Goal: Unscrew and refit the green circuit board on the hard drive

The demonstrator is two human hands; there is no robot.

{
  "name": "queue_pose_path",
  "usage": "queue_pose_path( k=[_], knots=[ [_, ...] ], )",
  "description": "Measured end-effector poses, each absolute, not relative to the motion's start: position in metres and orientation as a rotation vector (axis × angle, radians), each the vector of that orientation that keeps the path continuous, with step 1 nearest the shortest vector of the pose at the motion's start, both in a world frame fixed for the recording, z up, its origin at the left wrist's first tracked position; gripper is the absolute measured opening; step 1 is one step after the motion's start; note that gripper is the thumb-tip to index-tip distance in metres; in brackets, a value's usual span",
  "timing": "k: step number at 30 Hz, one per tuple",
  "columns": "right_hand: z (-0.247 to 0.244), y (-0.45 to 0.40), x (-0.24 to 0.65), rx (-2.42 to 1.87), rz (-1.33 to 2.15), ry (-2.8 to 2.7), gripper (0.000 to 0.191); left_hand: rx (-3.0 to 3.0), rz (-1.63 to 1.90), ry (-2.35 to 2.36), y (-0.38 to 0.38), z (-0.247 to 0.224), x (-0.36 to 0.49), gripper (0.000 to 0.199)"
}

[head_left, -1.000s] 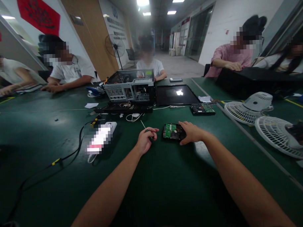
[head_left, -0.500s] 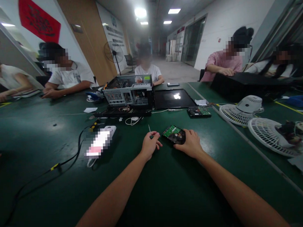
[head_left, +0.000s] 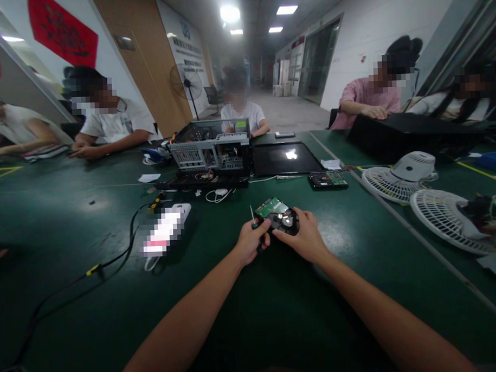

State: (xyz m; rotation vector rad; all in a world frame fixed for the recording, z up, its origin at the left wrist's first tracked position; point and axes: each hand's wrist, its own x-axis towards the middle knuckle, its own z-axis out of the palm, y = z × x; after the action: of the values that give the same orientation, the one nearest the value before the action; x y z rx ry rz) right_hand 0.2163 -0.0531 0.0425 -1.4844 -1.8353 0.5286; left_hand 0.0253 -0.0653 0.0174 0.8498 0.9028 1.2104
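My right hand (head_left: 309, 235) grips the right side of a hard drive (head_left: 278, 215), whose green circuit board and dark metal face up. The drive is tilted above the table. In my left hand (head_left: 252, 243), closed, is a small screwdriver (head_left: 255, 226) with a dark handle and a thin shaft pointing up and away. The left fingers are close against the drive's near left edge; whether they also grip it I cannot tell. A second hard drive (head_left: 328, 180) lies farther off, beyond my right hand.
An opened computer case (head_left: 210, 155) stands ahead, beside a flat black panel (head_left: 288, 158). At left are a phone (head_left: 166, 229) and a black cable (head_left: 130, 250). White fan parts (head_left: 444, 217) lie at right. Several people sit around the green table (head_left: 253, 332).
The hard drive and my right hand have shifted left, and the drive is tipped more. My left hand has come up against it, with the screwdriver's handle now showing.
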Motion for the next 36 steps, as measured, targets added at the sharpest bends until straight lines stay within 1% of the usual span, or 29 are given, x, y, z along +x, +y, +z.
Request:
queue_pose_path(
  k=[2,4,5,7,9,12,15,18,22,28,32,36],
  knots=[
    [0.045,-0.048,0.22,-1.408,0.696,-1.686,0.072,0.815,1.224,0.874,-0.065,0.018,0.023,0.047],
    [0.045,-0.041,0.226,-1.319,0.959,-1.42,0.056,0.783,1.24,0.848,-0.064,0.019,0.021,0.048],
    [0.045,-0.038,0.228,-1.28,1.095,-1.265,0.05,0.771,1.247,0.836,-0.064,0.019,0.02,0.047],
    [0.044,-0.033,0.233,-1.221,1.351,-0.994,0.045,0.754,1.257,0.806,-0.064,0.02,0.018,0.045],
    [0.045,-0.034,0.234,-1.138,1.629,-0.847,0.047,0.74,1.266,0.775,-0.063,0.021,0.015,0.044],
    [0.05,-0.045,0.229,-0.855,2.096,-0.765,0.059,0.733,1.288,0.76,-0.063,0.021,0.011,0.044],
    [0.056,-0.055,0.223,-0.591,2.374,-0.705,0.071,0.755,1.294,0.769,-0.064,0.022,0.006,0.044],
    [0.058,-0.058,0.221,-0.503,2.455,-0.661,0.074,0.807,1.28,0.777,-0.063,0.023,0.003,0.044],
    [0.054,-0.055,0.223,-0.523,2.447,-0.602,0.07,0.87,1.245,0.806,-0.062,0.022,0.004,0.046],
    [0.057,-0.056,0.223,-0.565,2.395,-0.629,0.065,0.896,1.223,0.828,-0.062,0.017,0.006,0.042],
    [0.066,-0.05,0.23,-0.614,2.301,-0.65,0.059,0.863,1.232,0.871,-0.059,0.019,0.005,0.042],
    [0.079,-0.032,0.258,-0.747,2.099,-0.639,0.055,0.806,1.219,0.882,-0.059,0.028,0.003,0.038]
  ],
)
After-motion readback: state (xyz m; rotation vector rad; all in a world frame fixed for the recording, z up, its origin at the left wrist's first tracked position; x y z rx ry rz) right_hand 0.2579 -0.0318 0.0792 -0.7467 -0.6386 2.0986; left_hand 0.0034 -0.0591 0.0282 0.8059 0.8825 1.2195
